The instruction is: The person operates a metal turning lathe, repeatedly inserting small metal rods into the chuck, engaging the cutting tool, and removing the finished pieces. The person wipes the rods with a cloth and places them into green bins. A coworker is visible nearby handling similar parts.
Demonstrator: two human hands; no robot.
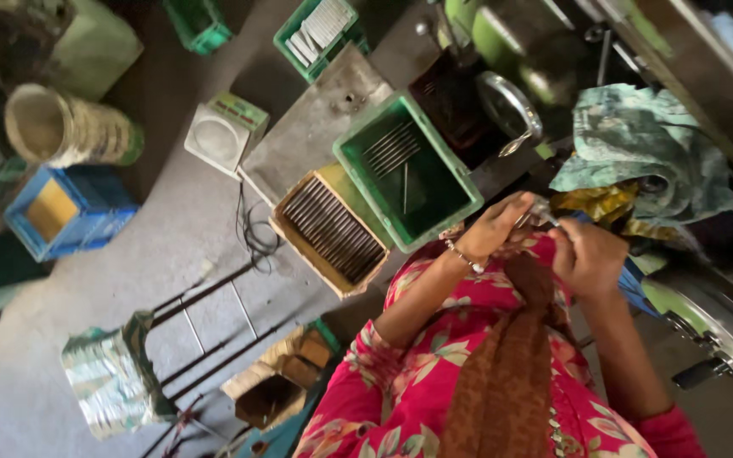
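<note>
Just beside the green crate (358,153), in front of the person's floral pink clothing, the two hands met over a small shiny metal piece (541,212). The left hand (495,227), a beaded bracelet at its wrist, had its fingers (519,206) pinched narrow on the near end of the piece, and the right hand (589,254) was curled closed around the other end, its fingers bunched tight, so the piece sat between them and touched both. What the piece was exactly could not be told; it was too small and partly hidden by the fingers. The green crate stood open on the grey worktop (311,127) and held a loose handful of thin metal rods (392,148). Touching its near corner lay a shallow cardboard box (286,227) packed with rows of similar dark rods (332,229). Beyond the hands a crumpled green cloth (638,140) lay over a machine (714,314), with a scrap of golden foil (600,203) just under it. Well apart, on the floor, stood a blue crate (108,208), a pale round basket (61,127), a small white weighing scale (222,131) and another green crate with white pieces (320,25).
</note>
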